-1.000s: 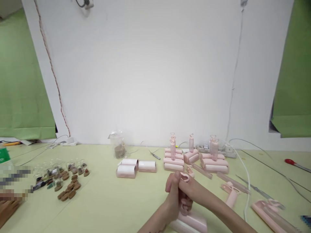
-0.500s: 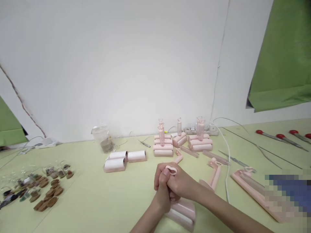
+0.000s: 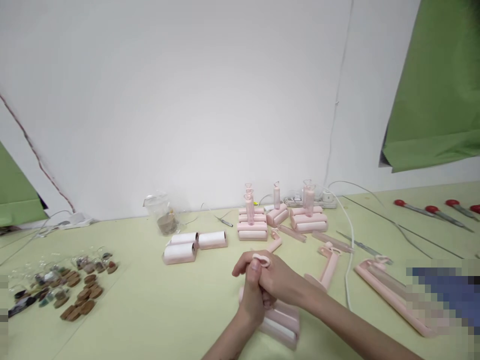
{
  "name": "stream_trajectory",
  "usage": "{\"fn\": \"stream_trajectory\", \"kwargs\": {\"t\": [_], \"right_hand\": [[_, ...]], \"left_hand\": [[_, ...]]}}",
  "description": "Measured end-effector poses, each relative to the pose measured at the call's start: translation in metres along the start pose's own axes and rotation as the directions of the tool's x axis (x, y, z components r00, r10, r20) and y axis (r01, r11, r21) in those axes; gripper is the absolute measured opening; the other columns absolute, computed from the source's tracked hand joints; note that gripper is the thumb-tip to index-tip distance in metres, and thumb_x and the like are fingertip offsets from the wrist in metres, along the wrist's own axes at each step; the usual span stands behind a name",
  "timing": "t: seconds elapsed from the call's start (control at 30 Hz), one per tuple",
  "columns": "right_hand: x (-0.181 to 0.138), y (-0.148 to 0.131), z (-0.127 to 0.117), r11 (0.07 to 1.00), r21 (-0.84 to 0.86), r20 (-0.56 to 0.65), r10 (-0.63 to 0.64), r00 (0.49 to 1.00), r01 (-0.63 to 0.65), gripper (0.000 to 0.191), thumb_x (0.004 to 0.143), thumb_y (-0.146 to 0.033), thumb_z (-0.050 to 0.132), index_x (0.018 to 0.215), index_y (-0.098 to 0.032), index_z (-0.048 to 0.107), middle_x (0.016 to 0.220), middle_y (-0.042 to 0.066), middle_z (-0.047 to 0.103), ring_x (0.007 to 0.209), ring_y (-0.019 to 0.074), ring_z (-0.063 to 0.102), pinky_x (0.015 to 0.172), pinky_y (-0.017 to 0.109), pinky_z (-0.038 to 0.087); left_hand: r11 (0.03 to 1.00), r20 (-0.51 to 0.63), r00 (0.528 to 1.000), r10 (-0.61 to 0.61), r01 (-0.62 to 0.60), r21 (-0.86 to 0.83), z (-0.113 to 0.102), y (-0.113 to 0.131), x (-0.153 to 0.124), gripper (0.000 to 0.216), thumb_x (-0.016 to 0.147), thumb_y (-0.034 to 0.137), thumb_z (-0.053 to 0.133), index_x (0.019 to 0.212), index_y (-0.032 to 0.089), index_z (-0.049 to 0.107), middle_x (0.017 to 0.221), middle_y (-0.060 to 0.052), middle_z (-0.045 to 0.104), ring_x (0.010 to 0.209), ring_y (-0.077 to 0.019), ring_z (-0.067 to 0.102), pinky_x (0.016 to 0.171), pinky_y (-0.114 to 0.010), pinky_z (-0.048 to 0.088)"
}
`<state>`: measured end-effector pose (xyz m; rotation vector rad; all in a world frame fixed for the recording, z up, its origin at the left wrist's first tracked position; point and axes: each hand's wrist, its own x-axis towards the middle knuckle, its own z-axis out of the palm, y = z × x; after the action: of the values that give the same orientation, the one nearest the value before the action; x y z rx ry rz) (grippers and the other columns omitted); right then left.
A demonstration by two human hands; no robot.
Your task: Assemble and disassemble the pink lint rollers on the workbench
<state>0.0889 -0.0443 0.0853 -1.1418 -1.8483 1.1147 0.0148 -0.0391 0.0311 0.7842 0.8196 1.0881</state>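
Observation:
Both my hands are clasped around the upright handle of a pink lint roller that rests on the pale green table. My left hand wraps the handle from below. Over it lies my right hand, with fingers curled round the handle's looped top end. The roller's pink head and white roll show just under my hands. Beyond them stand stacks of pink rollers with handles upright.
White paper rolls lie left of centre; small glass bottles and cork stoppers are at the left. Loose pink handles and a white cable lie to the right. Red-handled tools rest at the far right; a plastic cup stands by the wall.
The view swung right and tilted over the second. My hands stayed clasped on the roller handle, shifting slightly; my right fingers now stick out a little further to the left.

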Motion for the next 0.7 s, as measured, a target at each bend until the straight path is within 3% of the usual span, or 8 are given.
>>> {"fn": "stream_trajectory", "kwargs": {"t": [0.13, 0.27, 0.37, 0.43, 0.47, 0.53, 0.63, 0.7], "right_hand": [[0.004, 0.000, -0.010, 0.994, 0.093, 0.055, -0.056, 0.997, 0.051, 0.029, 0.084, -0.040, 0.035, 0.088, -0.021, 0.055, 0.086, 0.001, 0.060, 0.069, 0.0133, 0.056, 0.054, 0.021, 0.043], [0.002, 0.000, -0.020, 0.979, -0.122, -0.018, -0.164, 0.986, 0.161, 0.026, 0.079, -0.045, 0.045, 0.082, -0.022, 0.054, 0.085, 0.001, 0.056, 0.079, 0.0166, 0.054, 0.066, 0.025, 0.043], [0.000, 0.000, -0.023, 0.940, -0.278, -0.026, -0.214, 0.976, 0.199, 0.018, 0.075, -0.040, 0.053, 0.079, -0.023, 0.054, 0.086, 0.001, 0.056, 0.085, 0.0190, 0.052, 0.075, 0.029, 0.041], [0.004, 0.000, -0.025, 0.936, -0.279, -0.039, -0.232, 0.972, 0.212, 0.017, 0.078, -0.038, 0.049, 0.078, -0.022, 0.055, 0.085, 0.001, 0.058, 0.085, 0.0197, 0.053, 0.075, 0.030, 0.042], [0.008, 0.000, -0.025, 0.939, -0.257, -0.052, -0.248, 0.967, 0.227, 0.017, 0.079, -0.037, 0.048, 0.080, -0.021, 0.055, 0.086, 0.002, 0.059, 0.086, 0.0199, 0.053, 0.076, 0.030, 0.042], [0.020, 0.000, -0.024, 0.949, -0.186, -0.069, -0.270, 0.960, 0.253, 0.021, 0.080, -0.038, 0.047, 0.084, -0.020, 0.055, 0.087, 0.004, 0.060, 0.087, 0.0202, 0.055, 0.076, 0.031, 0.043], [0.045, 0.002, -0.015, 0.958, -0.086, -0.100, -0.283, 0.954, 0.275, 0.025, 0.079, -0.039, 0.048, 0.088, -0.016, 0.055, 0.089, 0.007, 0.061, 0.086, 0.0205, 0.057, 0.076, 0.032, 0.044], [0.060, 0.004, -0.005, 0.953, -0.070, -0.124, -0.301, 0.946, 0.294, 0.025, 0.079, -0.038, 0.049, 0.087, -0.015, 0.054, 0.089, 0.007, 0.060, 0.086, 0.0206, 0.057, 0.073, 0.032, 0.045]], "left_hand": [[0.990, 0.186, 0.976, 0.108, -0.123, 0.068, -0.010, -0.004, 0.011, 0.068, 0.036, 0.086, 0.040, 0.048, 0.019, 0.039, 0.027, 0.011, 0.021, 0.025, -0.0022, 0.016, 0.029, -0.017, 0.013], [0.968, 0.280, 0.941, 0.192, -0.229, 0.104, -0.026, -0.003, 0.025, 0.072, 0.046, 0.088, 0.026, 0.041, 0.017, 0.041, 0.026, 0.007, 0.027, 0.023, -0.0039, 0.022, 0.028, -0.019, 0.018], [0.959, 0.374, 0.906, 0.198, -0.259, 0.119, -0.038, 0.005, 0.030, 0.083, 0.051, 0.087, 0.015, 0.056, 0.014, 0.054, 0.031, 0.003, 0.040, 0.025, -0.0079, 0.031, 0.032, -0.022, 0.027], [0.915, 0.448, 0.860, 0.244, -0.357, 0.188, -0.047, 0.017, 0.029, 0.087, 0.058, 0.083, 0.015, 0.076, 0.012, 0.061, 0.050, -0.004, 0.057, 0.041, -0.0144, 0.049, 0.047, -0.028, 0.041], [0.865, 0.454, 0.841, 0.294, -0.436, 0.247, -0.052, 0.025, 0.028, 0.081, 0.062, 0.079, 0.022, 0.086, 0.012, 0.061, 0.066, -0.008, 0.063, 0.057, -0.0181, 0.056, 0.061, -0.031, 0.044], [0.735, 0.372, 0.816, 0.443, -0.568, 0.370, -0.064, 0.043, 0.026, 0.062, 0.070, 0.067, 0.038, 0.097, 0.015, 0.057, 0.095, -0.010, 0.062, 0.090, -0.0226, 0.054, 0.085, -0.033, 0.037], [0.633, 0.210, 0.778, 0.593, -0.611, 0.477, -0.085, 0.066, 0.023, 0.046, 0.074, 0.052, 0.048, 0.103, 0.017, 0.052, 0.104, -0.009, 0.057, 0.103, -0.0237, 0.048, 0.091, -0.035, 0.033], [0.617, 0.212, 0.805, 0.554, -0.568, 0.544, -0.097, 0.071, 0.019, 0.042, 0.070, 0.044, 0.056, 0.104, 0.018, 0.051, 0.104, -0.008, 0.057, 0.103, -0.0241, 0.048, 0.090, -0.036, 0.034]]}}
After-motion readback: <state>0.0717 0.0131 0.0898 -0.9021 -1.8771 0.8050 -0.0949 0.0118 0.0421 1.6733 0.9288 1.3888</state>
